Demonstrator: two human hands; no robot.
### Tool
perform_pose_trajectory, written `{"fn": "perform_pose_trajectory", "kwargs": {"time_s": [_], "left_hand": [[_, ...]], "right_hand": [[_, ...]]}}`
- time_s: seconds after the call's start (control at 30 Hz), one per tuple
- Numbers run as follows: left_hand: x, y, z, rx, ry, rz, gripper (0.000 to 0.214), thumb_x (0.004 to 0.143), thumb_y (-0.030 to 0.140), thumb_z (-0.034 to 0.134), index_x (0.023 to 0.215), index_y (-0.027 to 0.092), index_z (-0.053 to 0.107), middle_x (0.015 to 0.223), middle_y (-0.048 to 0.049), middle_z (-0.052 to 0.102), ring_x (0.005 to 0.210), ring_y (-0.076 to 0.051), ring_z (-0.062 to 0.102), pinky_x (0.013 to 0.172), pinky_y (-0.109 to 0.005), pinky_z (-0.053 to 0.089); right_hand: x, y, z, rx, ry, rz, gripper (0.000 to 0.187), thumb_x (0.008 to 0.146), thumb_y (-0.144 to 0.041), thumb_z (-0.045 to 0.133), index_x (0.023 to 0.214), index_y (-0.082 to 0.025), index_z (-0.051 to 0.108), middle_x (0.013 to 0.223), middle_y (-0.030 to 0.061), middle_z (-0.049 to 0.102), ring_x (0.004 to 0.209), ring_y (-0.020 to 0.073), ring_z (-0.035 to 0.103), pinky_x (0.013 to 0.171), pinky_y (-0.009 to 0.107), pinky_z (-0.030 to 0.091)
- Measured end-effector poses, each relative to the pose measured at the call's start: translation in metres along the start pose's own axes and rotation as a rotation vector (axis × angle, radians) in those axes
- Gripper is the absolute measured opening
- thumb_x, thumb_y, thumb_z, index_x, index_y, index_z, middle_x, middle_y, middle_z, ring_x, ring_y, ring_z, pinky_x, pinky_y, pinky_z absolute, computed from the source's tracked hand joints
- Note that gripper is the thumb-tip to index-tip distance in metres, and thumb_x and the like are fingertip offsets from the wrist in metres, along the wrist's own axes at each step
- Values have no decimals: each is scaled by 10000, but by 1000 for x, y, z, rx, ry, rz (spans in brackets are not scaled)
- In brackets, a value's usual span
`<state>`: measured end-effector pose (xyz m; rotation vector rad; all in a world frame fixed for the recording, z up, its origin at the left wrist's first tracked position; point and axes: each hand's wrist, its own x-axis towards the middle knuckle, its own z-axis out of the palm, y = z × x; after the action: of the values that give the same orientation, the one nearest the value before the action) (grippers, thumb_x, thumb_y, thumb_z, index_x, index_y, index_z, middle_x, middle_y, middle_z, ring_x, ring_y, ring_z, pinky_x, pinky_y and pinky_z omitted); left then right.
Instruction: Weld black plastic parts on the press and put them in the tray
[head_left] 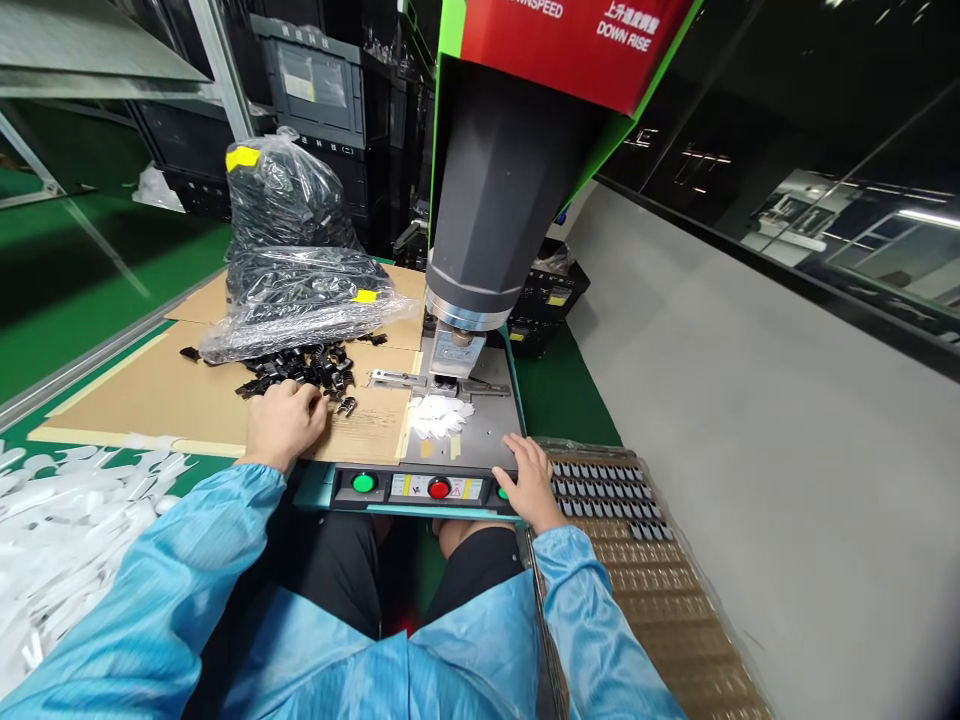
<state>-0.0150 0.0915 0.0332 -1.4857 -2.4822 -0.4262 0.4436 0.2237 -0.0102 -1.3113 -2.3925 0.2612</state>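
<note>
left hand (286, 425) was curled by black clips (304, 368), can't tell if it held any | right hand (529, 480) lay half-open, seemingly bare, near green button (503, 493) | clips sat left, white tabs (439, 416) by press (459, 352), prob for easy reach

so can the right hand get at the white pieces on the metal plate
Likely yes: the right hand is at the near right corner of the metal plate, the white pieces lie in front of the press head, and nothing visible stands between.
</note>
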Motion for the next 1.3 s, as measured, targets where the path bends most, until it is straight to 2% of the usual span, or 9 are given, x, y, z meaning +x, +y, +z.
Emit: {"fn": "perform_pose_trajectory", "kwargs": {"time_s": [0.1, 0.2, 0.33, 0.43, 0.53, 0.77, 0.93, 1.1, 1.3], "left_hand": [[4, 2, -1, -32, 61, 15, 467, 1059, 514, 421, 1103, 195, 760, 1067, -167, 682, 1043, -357, 614, 816, -445, 385], [16, 19, 1, -168, 97, 89, 453, 1057, 527, 447, 1116, 206, 760, 1076, -151, 696, 1057, -342, 629, 883, -451, 426], [45, 72, 14, -466, -33, 293, 445, 1008, 547, 563, 1235, 205, 735, 1198, -135, 725, 1158, -330, 637, 1018, -450, 467], [65, 119, 30, -696, -166, 317, 504, 943, 542, 667, 1301, 191, 714, 1291, -146, 713, 1194, -327, 638, 1069, -453, 478], [80, 151, 45, -845, -246, 317, 453, 866, 520, 752, 1169, 185, 753, 1159, -137, 727, 1058, -309, 652, 1008, -453, 505], [97, 167, 57, -995, -290, 293, 358, 834, 497, 777, 980, 171, 787, 970, -94, 702, 898, -240, 627, 887, -381, 521], [73, 162, 48, -1163, -331, 127, 541, 907, 589, 695, 1203, 141, 766, 918, -87, 735, 793, -218, 655, 770, -361, 548], [-7, 156, 25, -1600, -395, -186, 714, 723, 573, 923, 1265, 151, 731, 976, -85, 770, 886, -219, 715, 864, -376, 600], [-87, 156, 4, -1730, -402, -227, 593, 751, 490, 945, 1218, 188, 738, 1042, -77, 789, 921, -191, 733, 913, -361, 623]], "right_hand": [[11, -1, -2, 56, 55, -15, 498, 1007, -422, 597, 1470, -239, 623, 1550, 130, 604, 1515, 363, 437, 1230, 602, 373], [39, -14, -2, 127, 110, -43, 450, 993, -384, 629, 1412, -223, 661, 1473, 137, 661, 1470, 354, 487, 1229, 583, 383], [98, -49, 7, 258, 119, -73, 456, 959, -315, 678, 1404, -217, 658, 1407, 134, 692, 1365, 315, 577, 1195, 503, 445], [140, -76, 21, 317, 67, 1, 484, 939, -300, 711, 1407, -199, 639, 1344, 135, 708, 1299, 304, 609, 1141, 452, 492], [166, -92, 35, 298, 28, 79, 431, 921, -307, 745, 1329, -192, 667, 1222, 129, 731, 1206, 303, 636, 1077, 440, 520], [187, -94, 47, 392, 48, 120, 186, 902, -268, 746, 1071, -189, 744, 991, 82, 745, 1022, 266, 696, 977, 391, 552], [167, -94, 42, 759, 88, 229, 224, 917, -269, 691, 1119, -187, 743, 889, 38, 762, 855, 211, 729, 875, 346, 592], [91, -110, 37, 1157, 174, 201, 358, 894, -316, 721, 1233, -200, 704, 1098, 91, 793, 1006, 223, 760, 906, 362, 631], [15, -144, 25, 1204, 155, 116, 355, 921, -290, 722, 1267, -220, 690, 1188, 91, 779, 1103, 221, 755, 1031, 379, 617]]}}
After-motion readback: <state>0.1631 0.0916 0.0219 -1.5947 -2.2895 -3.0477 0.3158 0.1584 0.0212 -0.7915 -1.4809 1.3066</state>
